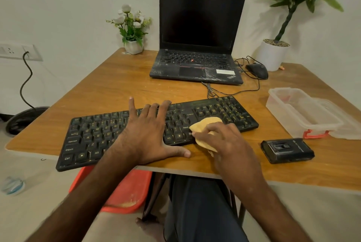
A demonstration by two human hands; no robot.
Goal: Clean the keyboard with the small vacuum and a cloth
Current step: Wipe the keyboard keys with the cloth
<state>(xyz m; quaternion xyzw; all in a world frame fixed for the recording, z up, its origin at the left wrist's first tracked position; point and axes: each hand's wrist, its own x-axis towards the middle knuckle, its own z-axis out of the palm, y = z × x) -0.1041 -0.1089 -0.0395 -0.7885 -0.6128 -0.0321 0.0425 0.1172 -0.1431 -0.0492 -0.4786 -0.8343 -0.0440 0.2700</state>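
Containers first: I see a clear plastic box (283, 108) at the table's (117, 89) right side, with its lid lying beside it and a red latch at the near end; through the cloudy walls I cannot tell what it holds. A red tub (129, 191) sits on the floor under the front edge, with sandy crumbs along its bottom. Two white pots stand at the back, the small pot (134, 46) with white flowers and the large pot (272, 56) with pebbles and a green plant.

The keyboard (93, 136) lies at a slant, and its near left corner juts out past the table's front edge. Bare wood stretches between it and the laptop (197, 46). The small vacuum (287, 150) lies near the front edge, right of the keyboard and apart from it.

The left hand (148, 134) lies flat on the middle keys, fingers spread and straight, with the thumb on the wood just in front. The right hand (224, 138) is curled round a yellow cloth (205, 124) and presses it against the keyboard's front right part.
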